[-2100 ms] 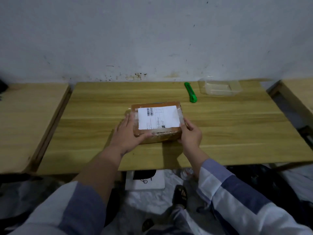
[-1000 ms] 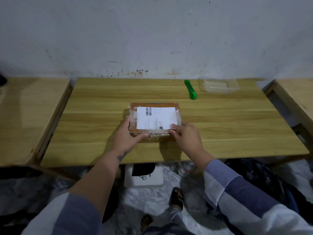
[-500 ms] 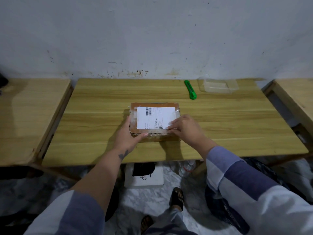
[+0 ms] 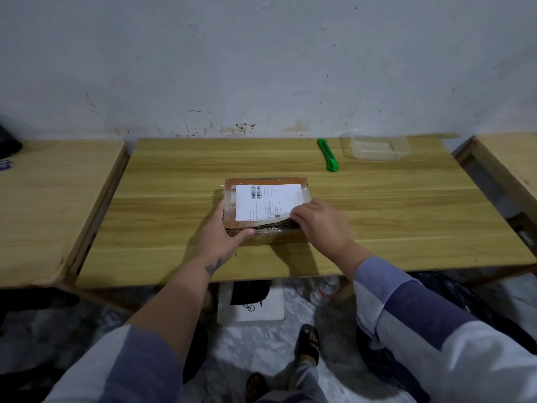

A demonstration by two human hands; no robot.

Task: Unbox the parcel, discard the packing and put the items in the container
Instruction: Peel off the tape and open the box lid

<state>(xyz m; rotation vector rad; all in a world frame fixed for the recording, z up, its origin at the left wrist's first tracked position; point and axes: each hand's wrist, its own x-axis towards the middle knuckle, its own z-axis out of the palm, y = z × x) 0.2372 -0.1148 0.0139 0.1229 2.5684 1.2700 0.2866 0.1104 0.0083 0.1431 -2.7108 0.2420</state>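
A flat brown cardboard parcel (image 4: 266, 199) with a white shipping label and clear tape lies in the middle of the wooden table (image 4: 174, 175). My left hand (image 4: 222, 237) grips its near left corner, thumb along the front edge. My right hand (image 4: 321, 225) covers the near right corner, fingertips pinching the top flap there. The flap's front edge is lifted a little and dark shredded filling shows in the gap. A clear plastic container (image 4: 376, 148) sits at the table's far right, with a green utility knife (image 4: 328, 155) beside it.
Low wooden tables flank this one, left (image 4: 52, 199) and right (image 4: 508, 164). A stained white wall runs behind. Under the table's front edge lie a white box (image 4: 251, 306) with a dark pouch, a plastic bottle and a black bag (image 4: 453, 292).
My right hand has slid from the parcel's right side onto its near right corner, and the top flap's front edge has lifted, showing filling. My left hand kept its hold.
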